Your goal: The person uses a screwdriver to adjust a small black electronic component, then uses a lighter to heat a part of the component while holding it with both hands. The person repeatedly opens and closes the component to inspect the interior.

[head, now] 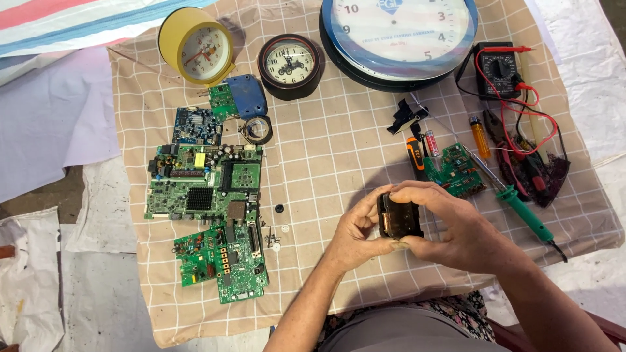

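Fingers [365, 215] of both hands wrap tight around the black box [399, 220], which could slip and drop if they loosen.

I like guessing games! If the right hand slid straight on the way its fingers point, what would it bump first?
The right hand points left, and its grip already wraps the small black clock box. Straight past that, it would first meet the left hand, probably the thumb, holding the box's other side.

Bright, even daylight, soft shadows beneath the hands, sharp focus, glare on the wall clock [399, 29].
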